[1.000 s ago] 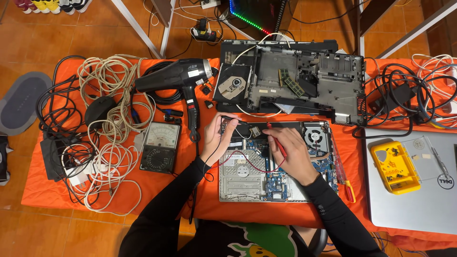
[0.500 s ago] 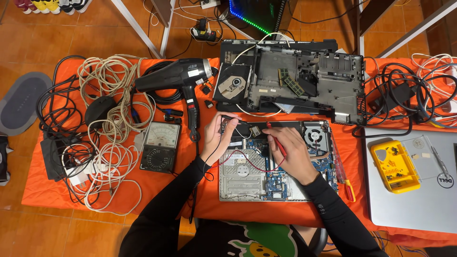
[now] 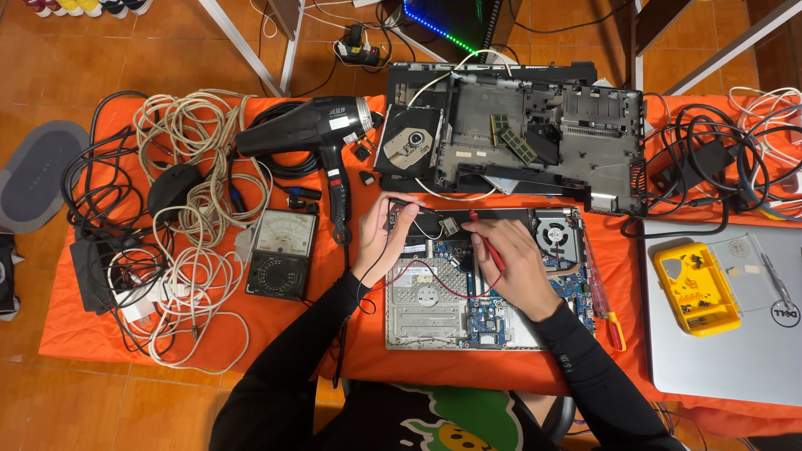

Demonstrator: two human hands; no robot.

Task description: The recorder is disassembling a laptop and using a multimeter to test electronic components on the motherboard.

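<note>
Board [image 3: 434, 292] btwn meter [image 3: 280, 255] & screwdriver [image 3: 606, 305]; chassis [image 3: 535, 142] behind.

Pale rectangular dial face on black analogue multimeter [image 3: 281, 255], left of centre. Small white label on black hair dryer [image 3: 340, 122], upper centre-left. Round logo on silver laptop lid [image 3: 784, 315], right edge.
</note>
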